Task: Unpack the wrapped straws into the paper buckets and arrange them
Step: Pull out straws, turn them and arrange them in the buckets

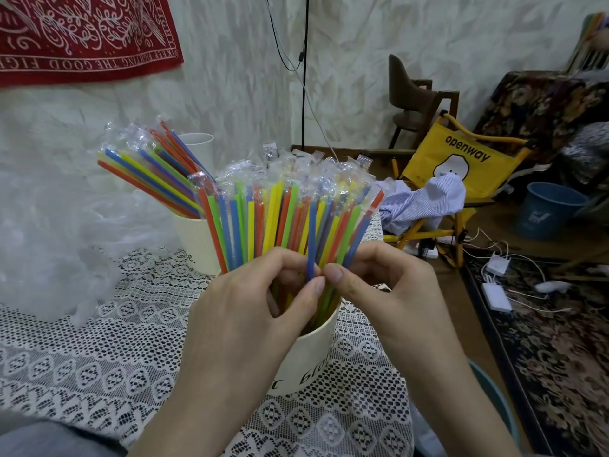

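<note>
My left grip point(263, 301) and right grip point(372, 285) together pinch one blue wrapped straw point(311, 239) above the near paper bucket point(309, 361), fingers curled.

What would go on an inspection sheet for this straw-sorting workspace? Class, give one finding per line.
Surface: table under a white lace cloth.
Job's things: near paper bucket and far paper bucket, both holding wrapped straws.
Clutter: crumpled clear plastic.
Grippers: left hand and right hand pinch a blue straw.
Cables: chargers and cords on the floor.
Surroundings: yellow folding chair, blue bin.
</note>
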